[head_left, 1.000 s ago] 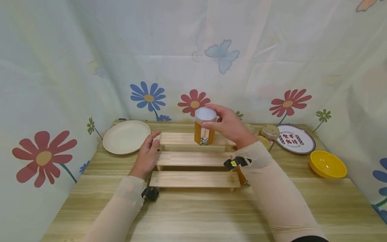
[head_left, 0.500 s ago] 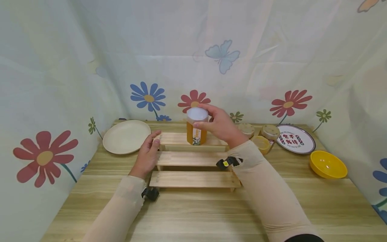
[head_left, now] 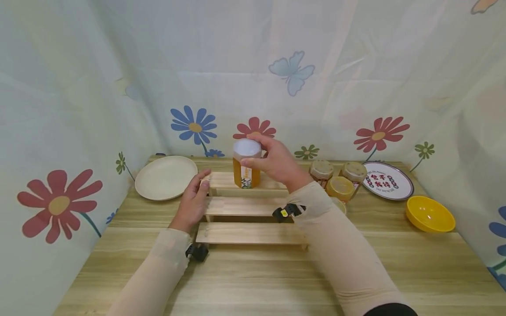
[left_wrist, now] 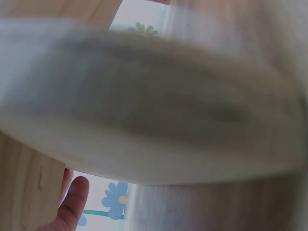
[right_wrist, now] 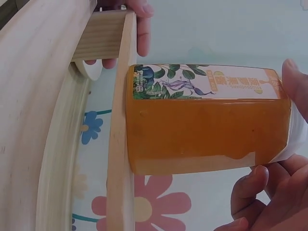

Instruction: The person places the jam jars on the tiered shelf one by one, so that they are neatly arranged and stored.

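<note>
My right hand [head_left: 278, 163] grips the white lid of a honey jar [head_left: 247, 172], thumb in front and fingers behind. Amber and upright, the jar has its base against the top tier of a three-step wooden rack [head_left: 245, 205], left of the tier's middle. In the right wrist view the jar's printed label [right_wrist: 175, 82] and its base against the board show closely. At the top tier's left end, my left hand [head_left: 190, 202] holds the rack, thumb in front and fingers behind. A blurred pale shape covers much of the left wrist view.
Several lidded jars [head_left: 341, 186] stand right of the rack, partly behind my right arm. Beyond them are a white plate with red characters [head_left: 399, 175] and a yellow bowl [head_left: 430, 215]. A cream plate [head_left: 165, 177] lies back left. A floral curtain [head_left: 221, 57] hangs behind the table.
My right hand has moved the honey jar left along the top tier, uncovering more of the jars at the right. The left hand has stayed on the rack's end.
</note>
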The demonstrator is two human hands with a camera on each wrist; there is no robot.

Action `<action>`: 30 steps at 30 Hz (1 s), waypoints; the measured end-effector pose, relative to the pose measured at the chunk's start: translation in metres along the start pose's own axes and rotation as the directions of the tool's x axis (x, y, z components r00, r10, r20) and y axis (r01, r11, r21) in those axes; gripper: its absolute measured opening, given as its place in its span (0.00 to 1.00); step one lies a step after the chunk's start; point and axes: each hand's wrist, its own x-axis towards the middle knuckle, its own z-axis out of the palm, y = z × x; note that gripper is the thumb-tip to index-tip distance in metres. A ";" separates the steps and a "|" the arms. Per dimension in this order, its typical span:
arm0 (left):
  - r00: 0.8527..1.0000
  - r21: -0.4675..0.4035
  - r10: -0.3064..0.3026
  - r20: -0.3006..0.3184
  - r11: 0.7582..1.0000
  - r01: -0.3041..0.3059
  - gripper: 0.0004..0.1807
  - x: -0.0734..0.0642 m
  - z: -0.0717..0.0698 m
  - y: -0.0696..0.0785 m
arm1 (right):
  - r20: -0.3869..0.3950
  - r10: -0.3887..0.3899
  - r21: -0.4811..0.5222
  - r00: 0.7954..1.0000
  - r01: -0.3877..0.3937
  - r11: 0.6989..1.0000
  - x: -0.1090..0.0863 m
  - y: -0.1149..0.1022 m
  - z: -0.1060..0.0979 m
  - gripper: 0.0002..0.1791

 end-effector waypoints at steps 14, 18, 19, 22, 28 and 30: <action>1.000 0.000 0.006 -0.013 1.000 -0.006 0.26 -0.002 0.002 0.009 | -0.017 -0.013 0.002 1.000 0.013 1.000 0.018 -0.007 0.028 0.43; 1.000 -0.008 -0.008 -0.003 1.000 0.008 0.26 -0.002 0.003 0.013 | -0.037 0.004 0.001 0.999 -0.004 1.000 0.019 -0.012 0.035 0.42; 1.000 -0.006 -0.009 -0.002 1.000 0.009 0.26 -0.001 0.003 0.013 | -0.039 0.014 0.002 0.999 -0.014 1.000 0.019 -0.013 0.037 0.42; 1.000 -0.001 -0.005 -0.004 1.000 0.005 0.27 0.001 0.002 0.004 | -0.044 0.032 0.013 0.999 -0.031 0.999 0.022 -0.016 0.042 0.42; 1.000 0.006 0.006 -0.003 1.000 -0.006 0.27 0.001 0.002 0.003 | -0.046 0.053 0.007 0.997 -0.053 0.999 0.025 -0.018 0.048 0.43; 1.000 0.004 0.011 -0.004 1.000 -0.011 0.27 0.001 0.002 0.003 | -0.042 0.052 0.001 0.998 -0.052 0.999 0.025 -0.019 0.049 0.44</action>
